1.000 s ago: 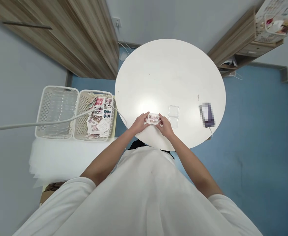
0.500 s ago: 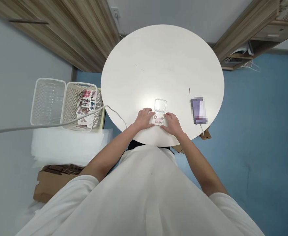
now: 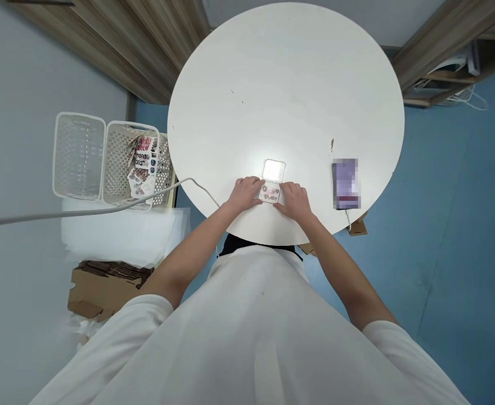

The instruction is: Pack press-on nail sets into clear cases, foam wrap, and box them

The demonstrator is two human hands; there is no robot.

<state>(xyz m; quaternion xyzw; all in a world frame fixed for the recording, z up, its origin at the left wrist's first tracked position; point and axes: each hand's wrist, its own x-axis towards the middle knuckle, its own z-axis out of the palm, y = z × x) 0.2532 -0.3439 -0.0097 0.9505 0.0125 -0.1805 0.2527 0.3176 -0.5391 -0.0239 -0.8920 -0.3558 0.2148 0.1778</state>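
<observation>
A small clear plastic case [image 3: 270,192] lies on the round white table [image 3: 289,73] near its front edge. Its lid [image 3: 273,170] is flipped back, away from me, and catches bright glare. Inside the case are several small pinkish shiny pieces. My left hand [image 3: 246,193] grips the case's left side between thumb and fingers. On the right side, my right hand [image 3: 293,201] holds it in the same way.
A purple, partly pixelated object [image 3: 346,184] with a white cable lies at the table's right. Left of the table, a white basket [image 3: 116,163] holds cards of small colourful pieces. A grey cable crosses to the table's left edge. Cardboard [image 3: 104,289] sits lower left.
The camera view has shifted, so the table appears larger and higher. Both hands stay at the sides of the open case, and the lid now shows stronger glare.
</observation>
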